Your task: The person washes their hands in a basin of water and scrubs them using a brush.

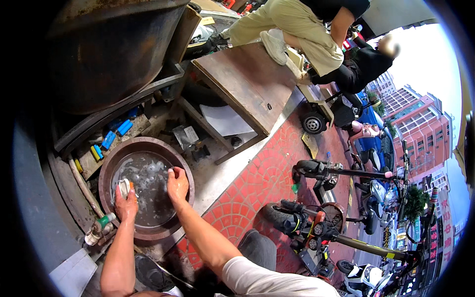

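A round brown plastic basin (146, 234) stands before me, holding murky grey water with soap foam (148, 169). My left hand (126, 204) is over the basin's left side. It grips a white scrub brush (125, 186) that shows some orange at its edge, though its underside is hidden. My right hand (177, 185) hovers by the basin's right inner wall, wet, with its fingertips drawn together. Whether something small sits between those fingers I cannot tell.
Left of the basin is a tap with a green part (105, 221); blue cylindrical cells (124, 127) lie behind. A wooden-topped table (248, 81) stands beyond, a person's shoe (274, 48) on it. Electric scooters (289, 219) stand on the red paving (237, 200) to the right.
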Action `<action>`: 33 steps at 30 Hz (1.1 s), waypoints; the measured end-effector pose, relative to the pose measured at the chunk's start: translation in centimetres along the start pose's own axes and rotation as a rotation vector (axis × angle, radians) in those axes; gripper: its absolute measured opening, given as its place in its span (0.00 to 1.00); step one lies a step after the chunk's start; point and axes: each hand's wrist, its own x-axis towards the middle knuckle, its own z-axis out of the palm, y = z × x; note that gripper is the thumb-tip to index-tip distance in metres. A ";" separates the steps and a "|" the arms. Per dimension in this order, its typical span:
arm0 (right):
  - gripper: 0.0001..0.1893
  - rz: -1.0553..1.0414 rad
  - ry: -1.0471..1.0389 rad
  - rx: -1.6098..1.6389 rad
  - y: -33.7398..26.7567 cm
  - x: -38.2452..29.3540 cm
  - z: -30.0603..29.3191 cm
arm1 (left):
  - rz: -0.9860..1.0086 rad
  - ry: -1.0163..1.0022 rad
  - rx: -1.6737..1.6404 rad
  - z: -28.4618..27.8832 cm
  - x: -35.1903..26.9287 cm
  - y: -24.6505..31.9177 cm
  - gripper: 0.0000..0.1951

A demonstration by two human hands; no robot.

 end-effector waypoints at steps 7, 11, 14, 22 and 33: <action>0.34 0.905 -1.228 1.679 0.7 -4.4 4.2 | 0.018 0.086 0.184 0.9 0.2 -1.0 0.40; 0.32 0.585 -0.803 0.833 -4.4 -4.1 3.2 | -0.100 -0.012 0.248 1.6 -1.5 3.3 0.37; 0.18 0.066 -0.531 0.565 -1.4 -1.2 3.1 | -0.132 -0.044 0.287 -0.3 -3.0 7.6 0.42; 0.28 0.927 -0.726 1.230 -0.4 -2.5 3.6 | -0.339 0.066 0.005 0.2 -3.4 5.5 0.47; 0.31 -0.343 -0.763 -0.329 -7.6 -5.1 2.1 | -0.441 0.043 -0.874 -1.1 -4.1 11.5 0.25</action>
